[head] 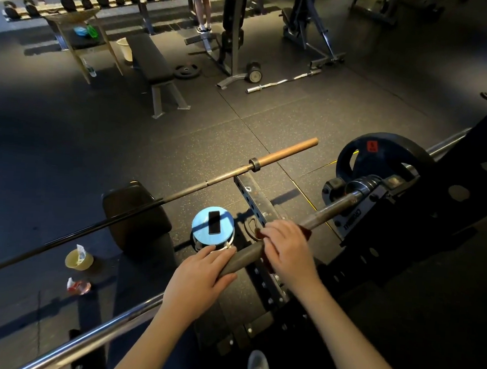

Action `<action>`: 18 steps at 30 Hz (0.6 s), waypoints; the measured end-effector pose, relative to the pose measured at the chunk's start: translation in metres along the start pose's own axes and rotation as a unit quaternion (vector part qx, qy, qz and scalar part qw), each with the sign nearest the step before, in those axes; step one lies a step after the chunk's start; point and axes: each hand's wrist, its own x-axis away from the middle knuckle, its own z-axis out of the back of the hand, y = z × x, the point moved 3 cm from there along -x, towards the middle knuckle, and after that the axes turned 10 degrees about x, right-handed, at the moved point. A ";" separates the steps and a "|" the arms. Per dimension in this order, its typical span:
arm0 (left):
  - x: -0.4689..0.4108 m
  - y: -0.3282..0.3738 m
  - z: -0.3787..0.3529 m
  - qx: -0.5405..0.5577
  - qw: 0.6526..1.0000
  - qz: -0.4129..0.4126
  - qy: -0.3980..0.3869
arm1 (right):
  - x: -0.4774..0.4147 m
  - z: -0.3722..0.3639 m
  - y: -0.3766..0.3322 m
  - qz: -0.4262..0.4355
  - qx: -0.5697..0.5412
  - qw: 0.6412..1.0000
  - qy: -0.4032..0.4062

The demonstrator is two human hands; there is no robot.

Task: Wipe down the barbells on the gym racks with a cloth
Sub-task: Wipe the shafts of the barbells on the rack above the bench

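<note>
Left hand (202, 276) grips the barbell (243, 260) end — right hand (288, 248) clamps cloth (305, 233) alongside.

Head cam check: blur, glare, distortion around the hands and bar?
Head view: fisheye slightly bows the long rusty barbell; corners vignette dark; glare streaks the chrome bar; right hand on the dark red cloth looks slightly soft; left hand gripping the grey bar sleeve reads sharp.
</note>
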 end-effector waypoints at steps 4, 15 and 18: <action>0.002 0.001 0.001 0.001 1.000 0.002 -0.002 | -0.022 0.012 0.035 -0.100 0.022 0.995 0.014; 0.002 -0.001 -0.001 -0.014 1.000 -0.004 0.007 | -0.008 0.004 0.018 -0.016 0.036 0.999 -0.026; 0.004 0.000 0.001 -0.020 1.000 -0.006 0.013 | -0.006 0.000 0.013 -0.154 0.024 0.987 0.037</action>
